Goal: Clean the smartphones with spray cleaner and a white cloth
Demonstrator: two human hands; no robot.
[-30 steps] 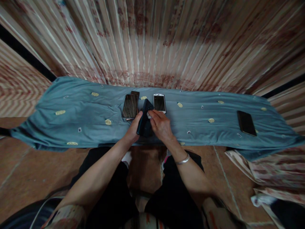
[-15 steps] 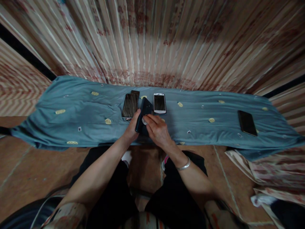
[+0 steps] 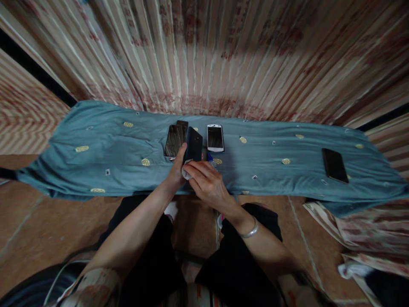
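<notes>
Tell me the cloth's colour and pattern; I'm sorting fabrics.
The cloth is teal-blue with scattered small yellow ovals, clearest in the head view.

A long worktop [image 3: 105, 160] runs from side to side, draped in a blue-grey cloth [image 3: 275, 170] dotted with small yellow motifs. Near the middle of its far edge lie two dark phones [image 3: 174, 140], overlapping, and just to their right a white phone [image 3: 215, 138]. A black phone [image 3: 334, 165] lies alone, well apart, toward the right end.
</notes>
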